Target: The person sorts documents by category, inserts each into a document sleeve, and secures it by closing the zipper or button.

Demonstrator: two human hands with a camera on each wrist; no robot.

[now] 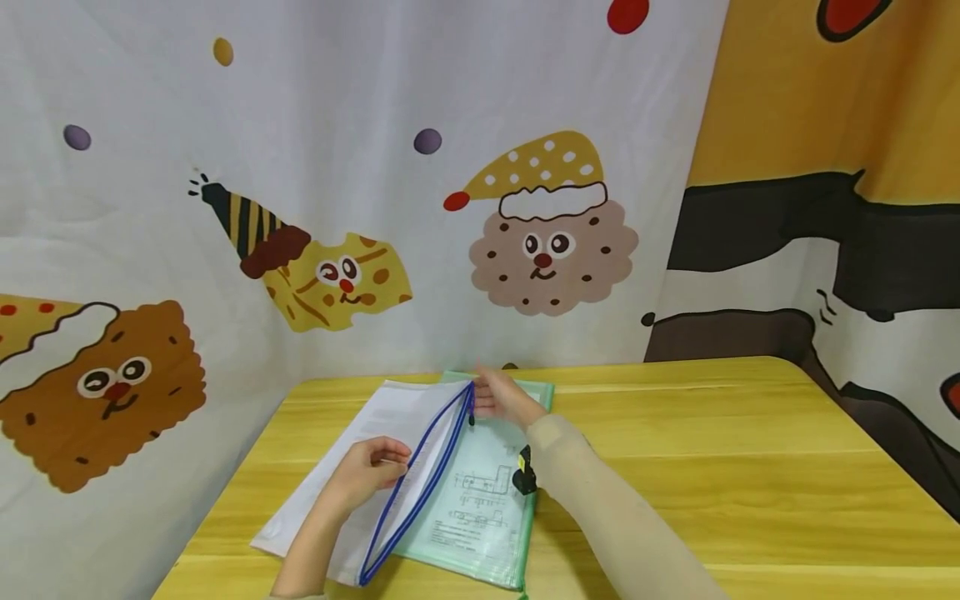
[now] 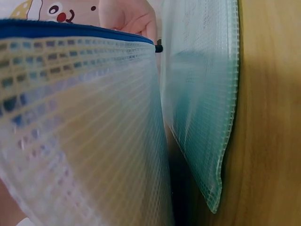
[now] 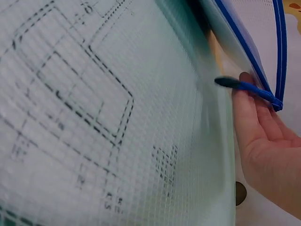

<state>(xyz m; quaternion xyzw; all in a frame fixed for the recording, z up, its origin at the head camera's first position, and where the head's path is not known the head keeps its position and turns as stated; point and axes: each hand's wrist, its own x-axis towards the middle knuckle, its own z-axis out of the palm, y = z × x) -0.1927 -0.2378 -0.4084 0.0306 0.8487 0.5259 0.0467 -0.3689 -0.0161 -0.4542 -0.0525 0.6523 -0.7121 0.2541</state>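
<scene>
A white mesh zipper pouch (image 1: 382,412) with a blue zipper (image 1: 437,471) lies slanted, its mouth parted, with papers inside. My left hand (image 1: 367,473) pinches the near edge of that mouth about midway along; it is out of sight in the left wrist view. At the far corner, by the dark-tipped zipper pull (image 3: 228,82), my right hand (image 3: 265,136) touches the pouch with fingers extended. Partly beneath it lies a green mesh pouch (image 1: 480,533), holding a sheet with printed line drawings.
The wooden table (image 1: 697,467) extends to the right of both pouches. Behind it hangs a curtain (image 1: 360,125) printed with cartoon cookies and cheese. A small black device (image 1: 525,475) sits at my right wrist.
</scene>
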